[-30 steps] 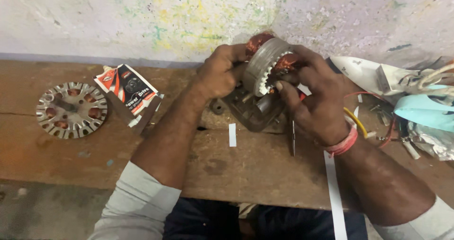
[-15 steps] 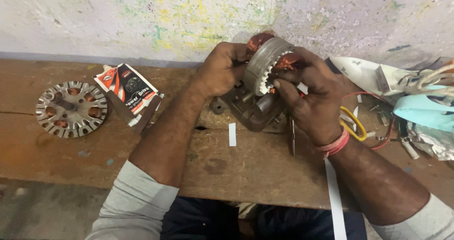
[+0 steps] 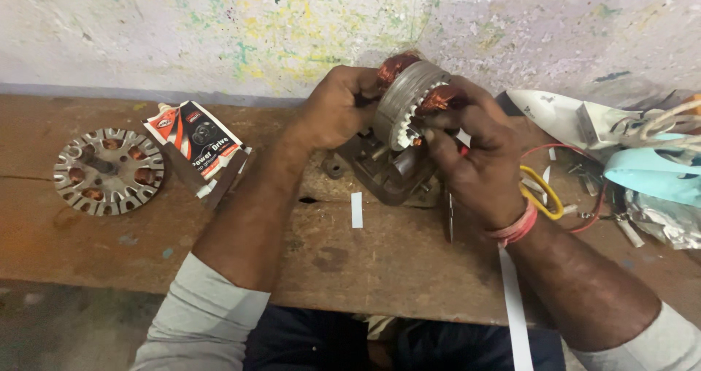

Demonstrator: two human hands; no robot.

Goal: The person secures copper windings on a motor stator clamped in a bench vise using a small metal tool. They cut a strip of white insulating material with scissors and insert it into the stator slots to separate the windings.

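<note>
Left hand [image 3: 337,115], right hand [image 3: 478,155] both gripping motor stator [image 3: 410,101] above worktop [image 3: 365,247]; loose rotor disc [image 3: 108,170] far left of stator.

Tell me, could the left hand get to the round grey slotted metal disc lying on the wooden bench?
Probably yes: the disc lies uncovered on that side, but the left hand grips the copper-wound stator.

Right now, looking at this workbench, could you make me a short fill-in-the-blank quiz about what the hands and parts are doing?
1. Both hands, the left hand and the right hand, hold the wound motor stator above a dark metal ____.
2. The round slotted metal disc lies at the ____ end of the wooden bench.
3. A red thread band circles the ____ wrist.

Missing words: bracket; left; right
</note>
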